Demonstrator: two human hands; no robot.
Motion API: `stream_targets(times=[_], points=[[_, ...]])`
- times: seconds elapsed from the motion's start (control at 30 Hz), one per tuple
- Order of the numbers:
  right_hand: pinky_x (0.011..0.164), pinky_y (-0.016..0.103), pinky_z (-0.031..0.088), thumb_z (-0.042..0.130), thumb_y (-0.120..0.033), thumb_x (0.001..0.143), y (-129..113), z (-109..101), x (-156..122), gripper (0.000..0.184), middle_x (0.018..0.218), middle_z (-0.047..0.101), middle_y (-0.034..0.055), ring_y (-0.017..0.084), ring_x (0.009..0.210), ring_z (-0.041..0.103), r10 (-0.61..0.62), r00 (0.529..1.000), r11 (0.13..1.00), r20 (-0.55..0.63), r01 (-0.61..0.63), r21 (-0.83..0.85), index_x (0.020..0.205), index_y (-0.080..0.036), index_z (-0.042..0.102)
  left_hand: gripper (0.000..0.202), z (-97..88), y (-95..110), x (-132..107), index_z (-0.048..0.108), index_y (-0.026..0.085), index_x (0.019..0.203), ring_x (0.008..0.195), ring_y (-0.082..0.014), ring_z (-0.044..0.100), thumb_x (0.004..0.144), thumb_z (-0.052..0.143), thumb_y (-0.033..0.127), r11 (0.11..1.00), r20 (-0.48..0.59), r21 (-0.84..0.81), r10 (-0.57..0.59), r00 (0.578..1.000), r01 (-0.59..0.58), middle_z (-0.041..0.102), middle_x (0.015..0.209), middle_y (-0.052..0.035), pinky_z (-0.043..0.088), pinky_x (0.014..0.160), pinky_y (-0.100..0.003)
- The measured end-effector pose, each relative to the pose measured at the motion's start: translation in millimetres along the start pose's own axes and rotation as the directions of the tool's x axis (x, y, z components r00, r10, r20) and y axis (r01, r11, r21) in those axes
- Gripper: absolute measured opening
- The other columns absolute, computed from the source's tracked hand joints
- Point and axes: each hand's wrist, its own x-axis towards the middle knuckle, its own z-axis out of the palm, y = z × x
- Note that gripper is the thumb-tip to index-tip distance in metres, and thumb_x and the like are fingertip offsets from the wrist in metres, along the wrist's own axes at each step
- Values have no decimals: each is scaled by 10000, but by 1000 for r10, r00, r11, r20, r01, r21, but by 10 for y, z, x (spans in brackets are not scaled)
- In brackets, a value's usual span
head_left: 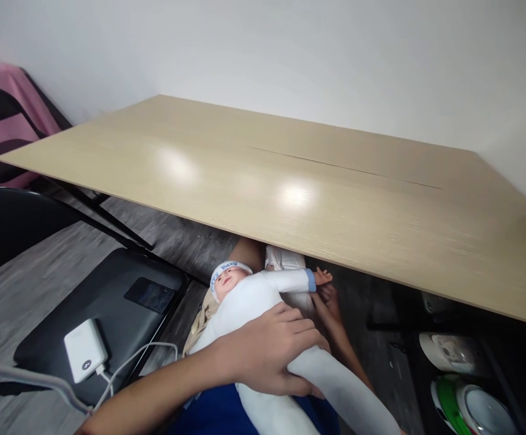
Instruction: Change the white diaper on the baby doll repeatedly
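A baby doll (pixel 249 302) in a white outfit with blue cuffs and a white lettered cap lies face up across my lap, its head toward the table. My left hand (pixel 274 350) wraps over its lower body, with the fingers curled round the top of one white leg (pixel 349 386). Just below the doll's outstretched hand (pixel 323 277), my right hand (pixel 329 302) has its fingers bent in. What those fingers hold is partly hidden. Pale cloth (pixel 285 258) shows between the doll and the table edge.
A wooden table (pixel 227 175) spans the view, its near edge just beyond the doll. On the black chair (pixel 122 320) at left lie a phone (pixel 150 295) and a white power bank (pixel 85 350) with a cable. Round containers (pixel 476 405) stand low at right. Pink cloth (pixel 11 90) hangs back left.
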Motion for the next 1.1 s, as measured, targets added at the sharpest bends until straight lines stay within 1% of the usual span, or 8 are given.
stream_targets(times=[0.17,0.33,0.43,0.53,0.7,0.87,0.97,1.1], points=[[1128,601,576,852,-563,880,-528,-427,-319,738,1458,675,179,355,1309,674,-203,972,953,-116,169,-252,1475,-225,577,443,21,-11,-3,665,243,1367,1091,-265,710,1042,719,540,1000,-17,7,21,1000,-21,780,1174,-55,464,989,-405],[1191,580,523,733,-388,1041,-1228,-339,-329,422,1441,709,133,339,1356,657,-536,795,669,285,605,-431,1438,-285,631,440,30,-5,27,677,240,1348,1090,-278,719,1024,736,532,999,-23,21,32,999,-31,802,1172,-60,471,992,-417],[1229,582,472,680,-320,1060,-1406,-145,-162,441,1533,695,129,357,1419,625,-415,666,577,620,720,-386,1497,-286,635,472,27,-7,18,681,251,1368,1127,-286,720,1005,762,541,998,-28,13,59,998,-58,815,1228,-62,468,1053,-427],[1160,528,492,689,-266,1032,-1490,36,-2,403,1404,761,131,354,1306,673,-235,578,550,781,742,-384,1434,-235,685,478,22,-17,-8,697,255,1362,1136,-277,723,1001,774,559,995,-15,-5,98,995,-98,827,1224,-48,452,1100,-420],[842,357,502,700,-295,1035,-1683,209,-20,113,1101,785,67,265,979,717,-83,539,594,838,702,-393,1121,-224,717,480,-42,48,-66,686,287,1397,1200,-272,738,1013,776,561,993,-15,-52,104,994,-105,823,1311,-46,447,1168,-429],[838,362,488,651,-303,1078,-1856,216,-275,104,1017,752,57,252,928,681,-199,540,589,818,733,-341,997,-239,639,512,-2,185,-417,579,328,1559,1388,-291,676,1083,704,468,997,-232,0,71,970,-73,731,1520,-79,433,1270,-460],[863,370,512,662,-277,1066,-1955,157,-405,73,1056,753,64,265,995,692,-267,517,599,813,750,-280,1005,-251,632,383,215,161,-920,576,357,1492,1291,-310,683,1110,578,369,992,-568,102,1,823,69,750,1353,-83,417,1282,-559],[889,386,559,634,-236,1049,-2129,42,-545,114,1122,772,59,277,1056,726,-336,542,642,770,730,-234,1146,-276,679,250,541,-15,-1625,520,349,1381,1419,-364,563,1135,508,393,823,-805,-97,-395,442,559,602,1452,-118,408,1279,-678]])
